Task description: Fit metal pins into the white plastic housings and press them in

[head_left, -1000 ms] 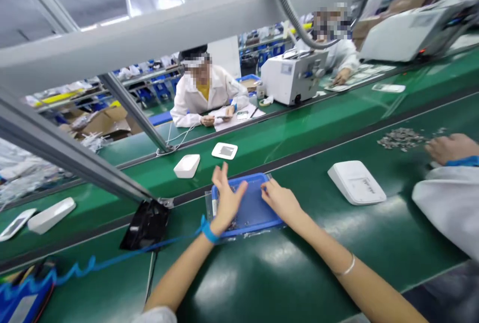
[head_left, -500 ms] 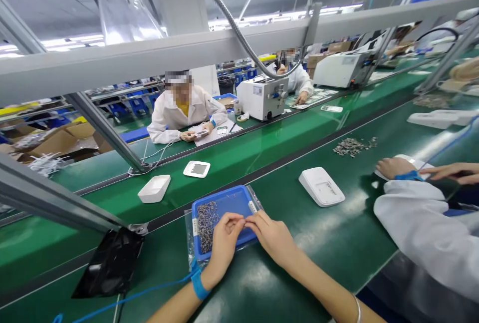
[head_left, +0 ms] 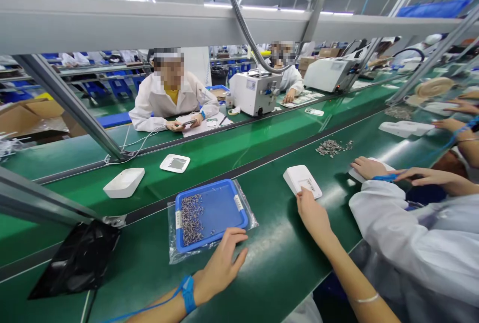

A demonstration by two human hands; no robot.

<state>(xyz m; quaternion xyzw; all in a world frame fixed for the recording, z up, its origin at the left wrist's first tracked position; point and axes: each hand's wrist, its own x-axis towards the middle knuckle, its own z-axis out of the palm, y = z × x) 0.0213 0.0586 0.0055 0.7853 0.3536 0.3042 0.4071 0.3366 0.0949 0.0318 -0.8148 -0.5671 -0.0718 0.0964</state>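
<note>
Blue tray (head_left: 220, 208) has small grey screws (head_left: 191, 218) piled left; left hand (head_left: 220, 268) loosely open beside it, right hand (head_left: 312, 213) open, fingertips touching the white casing (head_left: 301, 180).

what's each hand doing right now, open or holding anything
Left hand: open, holding nothing, fingers resting at the near edge of the blue plastic tray.
Right hand: open, fingertips touching the white rectangular plastic housing.

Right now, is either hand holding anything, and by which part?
Nothing is held. The left hand lies open by the blue tray's near edge; the right hand's fingertips touch the white housing's near edge.
</note>
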